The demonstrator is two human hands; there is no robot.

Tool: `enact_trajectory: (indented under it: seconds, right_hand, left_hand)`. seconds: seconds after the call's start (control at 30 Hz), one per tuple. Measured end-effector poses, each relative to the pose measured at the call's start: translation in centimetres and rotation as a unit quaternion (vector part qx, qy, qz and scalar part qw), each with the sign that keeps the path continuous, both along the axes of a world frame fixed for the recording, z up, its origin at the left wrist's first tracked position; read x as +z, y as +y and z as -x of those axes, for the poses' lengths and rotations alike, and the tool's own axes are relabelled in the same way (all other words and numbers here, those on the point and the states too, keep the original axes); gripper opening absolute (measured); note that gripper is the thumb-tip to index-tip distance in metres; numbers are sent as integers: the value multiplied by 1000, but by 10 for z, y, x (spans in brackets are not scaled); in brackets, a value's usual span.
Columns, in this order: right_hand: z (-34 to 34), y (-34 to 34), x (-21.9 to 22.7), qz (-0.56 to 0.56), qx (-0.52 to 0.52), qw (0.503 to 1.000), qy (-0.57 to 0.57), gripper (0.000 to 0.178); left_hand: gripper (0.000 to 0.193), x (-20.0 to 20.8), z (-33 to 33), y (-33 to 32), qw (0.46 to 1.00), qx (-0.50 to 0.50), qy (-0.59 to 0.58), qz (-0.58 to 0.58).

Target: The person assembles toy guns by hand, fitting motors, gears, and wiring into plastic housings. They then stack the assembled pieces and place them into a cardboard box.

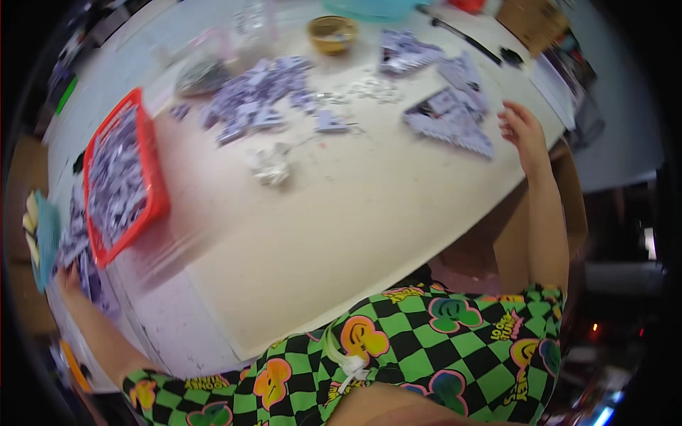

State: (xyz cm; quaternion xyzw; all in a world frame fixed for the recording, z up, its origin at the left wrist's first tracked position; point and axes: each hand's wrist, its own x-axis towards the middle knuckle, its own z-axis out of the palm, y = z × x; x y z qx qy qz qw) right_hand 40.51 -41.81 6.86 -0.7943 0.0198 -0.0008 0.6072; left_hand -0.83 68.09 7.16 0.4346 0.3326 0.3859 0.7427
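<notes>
A broad cream-white table (334, 220) fills the middle of the view, its near edge running slantwise beside the person's green-and-black checked top (412, 341). At the far left, the left hand (69, 277) reaches to loose purple packets (74, 238) lying between a teal basket (47, 241) and a red basket (158, 184); its fingertips are blurred among them, so I cannot tell how far they are open or whether they grip one. The red basket is heaped with small purple packets.

The right hand (522, 128) is raised near the table's right edge — fingers loosely bent, half open, nothing visible in their hold — just beside some larger purple bags (455, 128).

Across the table lie a pile of purple packets (259, 92), a scatter of small whitish pieces (373, 88), crumpled clear plastic (271, 165), a yellow-brown bowl (332, 46) and a long black tool (465, 40). Off the right edge, a cardboard box (575, 192) stands below table height, with grey floor (621, 106) beyond.
</notes>
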Motion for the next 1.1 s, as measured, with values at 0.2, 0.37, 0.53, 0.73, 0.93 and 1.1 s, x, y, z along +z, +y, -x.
enact_trajectory:
  seconds: [0.2, 0.37, 0.53, 0.73, 0.93, 1.1]
  right_hand:
    - [-45, -49, 9, 191, -103, 976, 18, 44]
    - [-127, -44, -12, 388, -69, 915, 81, 36]
    - [-163, -22, -19, 252, -46, 957, 136, 25]
    - [-163, -47, -13, 128, -71, 972, 185, 20]
    - [-152, -66, -31, -51, -39, 990, 123, 17]
    - [-121, -61, -23, -102, -61, 988, 103, 16]
  left_hand:
    - [49, -4, -123, -123, 952, 171, 246, 65]
    - [47, 58, -138, -216, 945, 72, 119, -295]
    - [36, 123, -217, -459, 802, -70, 130, -578]
    - [44, 98, -365, -699, 780, -422, 162, -432]
    - [46, 35, -476, -780, 716, -553, 212, -369]
    - [41, -3, -546, -811, 682, -534, 286, -410]
